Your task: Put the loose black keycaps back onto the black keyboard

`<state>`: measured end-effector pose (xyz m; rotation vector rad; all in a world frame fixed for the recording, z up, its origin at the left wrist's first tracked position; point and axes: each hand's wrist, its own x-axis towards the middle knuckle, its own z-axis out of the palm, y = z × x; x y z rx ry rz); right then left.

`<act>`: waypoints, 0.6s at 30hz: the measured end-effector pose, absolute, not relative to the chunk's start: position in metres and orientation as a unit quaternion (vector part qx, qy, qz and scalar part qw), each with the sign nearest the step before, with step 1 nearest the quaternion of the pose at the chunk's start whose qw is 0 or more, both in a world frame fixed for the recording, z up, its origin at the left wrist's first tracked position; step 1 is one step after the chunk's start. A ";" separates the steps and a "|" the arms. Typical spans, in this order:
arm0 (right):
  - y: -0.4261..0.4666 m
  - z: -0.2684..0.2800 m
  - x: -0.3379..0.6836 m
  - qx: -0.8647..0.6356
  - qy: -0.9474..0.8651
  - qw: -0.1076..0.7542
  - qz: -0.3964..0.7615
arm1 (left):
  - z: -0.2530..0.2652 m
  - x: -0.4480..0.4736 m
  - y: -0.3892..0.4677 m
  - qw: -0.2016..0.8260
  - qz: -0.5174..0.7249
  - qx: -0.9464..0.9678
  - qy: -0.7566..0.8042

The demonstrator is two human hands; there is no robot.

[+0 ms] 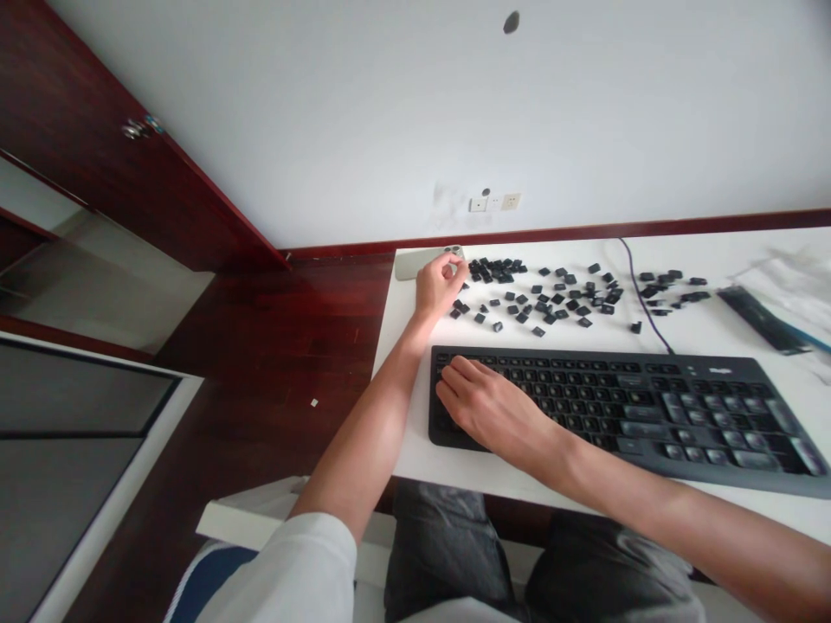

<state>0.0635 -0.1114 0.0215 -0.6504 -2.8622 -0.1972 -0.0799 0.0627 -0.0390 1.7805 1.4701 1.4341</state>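
A black keyboard [649, 368] lies along the front of the white table, with caps on its right part and open key sockets on much of its left and middle. My right hand [484, 398] rests over the keyboard's left end, fingers curled down and together; whatever they pinch is hidden beneath them. Beyond the keyboard, my left hand [440, 284] is closed in a pinch at the left edge of a cluster of loose black keycaps [497, 270]. Anything between its fingertips is too small to make out. More keycaps [558, 300] are scattered to the right.
A phone [408, 265] lies at the table's back left corner, partly behind my left hand. The keyboard cable [640, 294] runs back between keycaps. At the right are a dark strip-shaped object [763, 320] and crumpled clear plastic [795, 281]. Wall sockets [511, 202] sit behind.
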 end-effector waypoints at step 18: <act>-0.102 0.010 0.068 -0.280 -0.943 0.137 0.116 | -0.034 -0.079 0.061 0.206 0.508 0.641 0.537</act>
